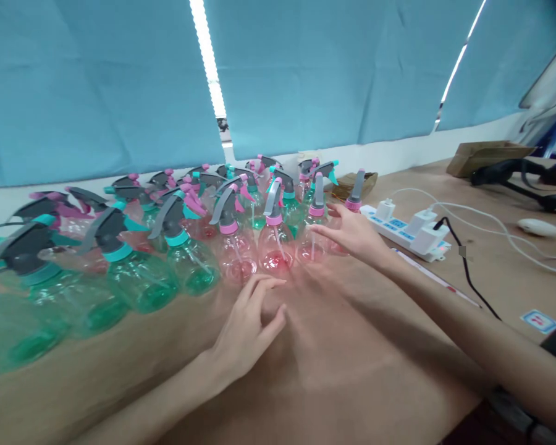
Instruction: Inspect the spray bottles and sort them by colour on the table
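Spray bottles with grey trigger heads stand close together in rows on the brown tabletop. In front, a clear pink spray bottle (278, 250) stands upright between two more pink ones. Just behind the thumb of my right hand (352, 233) is the right-hand pink bottle (311, 248); the fingers are apart, and I cannot tell whether they touch it. Another pink-collared bottle (353, 204) is partly hidden behind that hand. My left hand (241, 330) hovers low over the table before the pink bottles, fingers loosely bent, thumb apart, holding nothing. Green bottles (141, 281) line the left side.
A white power strip (405, 230) with plugged-in chargers and cables lies right of my right hand. Beyond it are a white mouse (537, 227), a black strap-like object (521, 179) and a cardboard box (486, 156). A blue curtain (306, 74) hangs behind the bottles.
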The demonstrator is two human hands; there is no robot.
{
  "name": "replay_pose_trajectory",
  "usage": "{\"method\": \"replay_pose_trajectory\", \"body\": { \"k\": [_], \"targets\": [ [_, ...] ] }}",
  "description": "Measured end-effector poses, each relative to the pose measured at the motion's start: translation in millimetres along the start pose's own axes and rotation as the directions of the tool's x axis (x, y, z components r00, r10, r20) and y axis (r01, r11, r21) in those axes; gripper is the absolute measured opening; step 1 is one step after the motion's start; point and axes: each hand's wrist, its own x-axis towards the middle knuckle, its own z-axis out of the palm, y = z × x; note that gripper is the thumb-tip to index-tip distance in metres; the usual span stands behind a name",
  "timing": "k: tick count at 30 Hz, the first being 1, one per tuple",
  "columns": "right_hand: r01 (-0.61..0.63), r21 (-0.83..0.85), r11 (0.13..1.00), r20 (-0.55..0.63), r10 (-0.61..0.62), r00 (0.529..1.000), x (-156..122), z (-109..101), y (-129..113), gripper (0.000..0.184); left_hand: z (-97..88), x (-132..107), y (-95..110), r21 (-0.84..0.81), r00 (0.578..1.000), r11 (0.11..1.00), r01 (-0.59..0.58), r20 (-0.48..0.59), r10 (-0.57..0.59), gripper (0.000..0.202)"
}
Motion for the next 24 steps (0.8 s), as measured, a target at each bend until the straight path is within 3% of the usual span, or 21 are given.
{"method": "replay_pose_trajectory", "body": {
  "k": [7, 13, 19, 24],
  "targets": [
    [-0.002, -0.004, 1.0, -0.015, 0.002, 1.0, 12, 15, -4, 0.05, 4.8, 8, 1, -0.037, 1.0, 0.999, -0.006, -0.011, 0.006, 0.025],
    [0.003, -0.054, 0.999, -0.002, -0.003, 1.0, 8, 13, -3, 0.043, 8.0, 16, 7, -0.094, 0.998, 0.993, 0.065, -0.014, -0.067, 0.021],
    [0.024, -0.101, 0.995, 0.015, -0.023, 1.0, -16, -1, -6, 0.043, 6.3, 26, 17, -0.216, 0.986, 0.965, 0.149, -0.042, -0.161, 0.018],
    [0.125, -0.124, 0.984, 0.021, -0.124, 0.992, -54, -10, -13, 0.041, 3.5, 34, 22, -0.345, 0.975, 0.923, 0.172, -0.076, -0.21, 0.022]
  ]
}}
